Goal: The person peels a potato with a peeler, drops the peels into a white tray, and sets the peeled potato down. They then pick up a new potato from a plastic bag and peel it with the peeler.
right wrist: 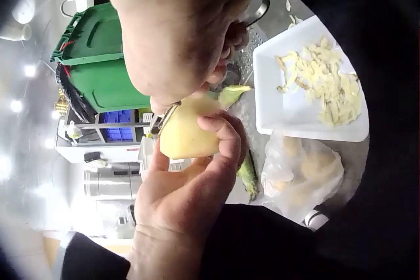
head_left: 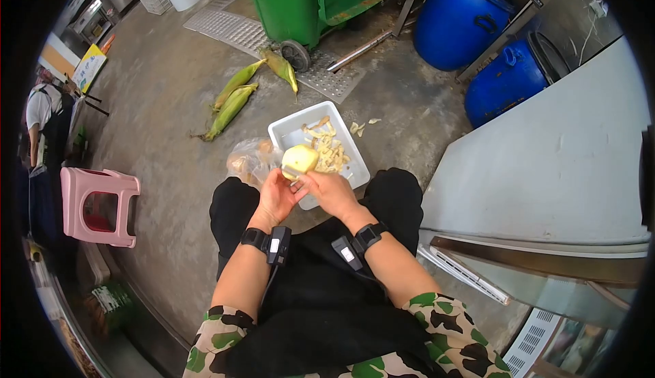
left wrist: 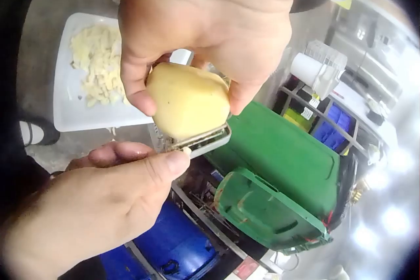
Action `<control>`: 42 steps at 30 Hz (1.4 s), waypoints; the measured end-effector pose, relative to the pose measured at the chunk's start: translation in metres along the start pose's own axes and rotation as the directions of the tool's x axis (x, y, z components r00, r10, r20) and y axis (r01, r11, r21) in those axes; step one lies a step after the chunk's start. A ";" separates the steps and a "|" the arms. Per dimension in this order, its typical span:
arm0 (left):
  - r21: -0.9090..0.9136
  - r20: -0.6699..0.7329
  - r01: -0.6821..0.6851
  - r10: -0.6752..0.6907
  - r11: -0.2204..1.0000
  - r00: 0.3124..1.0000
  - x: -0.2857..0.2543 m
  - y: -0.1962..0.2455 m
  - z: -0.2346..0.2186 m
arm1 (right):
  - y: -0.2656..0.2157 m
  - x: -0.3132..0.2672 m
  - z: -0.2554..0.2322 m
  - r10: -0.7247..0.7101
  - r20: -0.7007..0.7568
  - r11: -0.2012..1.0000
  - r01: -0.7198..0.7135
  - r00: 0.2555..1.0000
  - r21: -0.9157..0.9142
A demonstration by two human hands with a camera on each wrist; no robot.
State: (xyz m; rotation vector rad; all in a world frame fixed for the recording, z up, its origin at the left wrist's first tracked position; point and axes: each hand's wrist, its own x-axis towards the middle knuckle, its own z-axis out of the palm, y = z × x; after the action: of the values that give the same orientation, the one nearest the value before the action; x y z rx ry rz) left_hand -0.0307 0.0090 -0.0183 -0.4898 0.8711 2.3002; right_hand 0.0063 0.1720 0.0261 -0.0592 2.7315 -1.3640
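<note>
A peeled, pale yellow potato is gripped by the left hand, whose fingers and thumb curl round it in the left wrist view. The right hand pinches a metal peeler, its blade against the potato's surface. Both hands are close together over the near left edge of a white tray. Strips of peel lie in the tray. Part of the peeler is hidden by the right hand's fingers.
Left of the tray sits a clear plastic bag with round things inside. Several corn cobs in husks lie on the floor beyond. Farther off stand a green wheeled bin and blue barrels; a pink stool is at left.
</note>
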 end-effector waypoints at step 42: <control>-0.103 -0.460 -0.062 0.008 0.993 0.888 0.002 0.043 -0.028 | 0.086 -0.013 0.042 0.420 0.277 0.889 -0.332 0.864 -0.314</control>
State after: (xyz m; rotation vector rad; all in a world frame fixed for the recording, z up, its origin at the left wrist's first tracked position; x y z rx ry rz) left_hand -0.0576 -0.0348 -0.0200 -1.1126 0.9706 2.3121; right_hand 0.0237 0.1909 -0.0672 0.2017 2.4365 -0.8042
